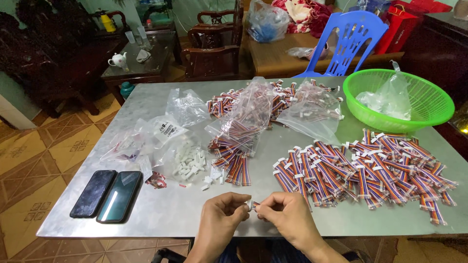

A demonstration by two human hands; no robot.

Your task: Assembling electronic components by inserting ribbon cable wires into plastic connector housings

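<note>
White connector pinched by left hand, striped wire lead gripped by right hand; mid-joining, needing straight, aligned push.

Two phones lie left on the table, loose connectors right of them, cable pile further right, basket behind it, bags center-back.

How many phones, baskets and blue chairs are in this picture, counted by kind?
Phones: 2
Green basket: 1
Blue chair: 1
Total: 4
</note>
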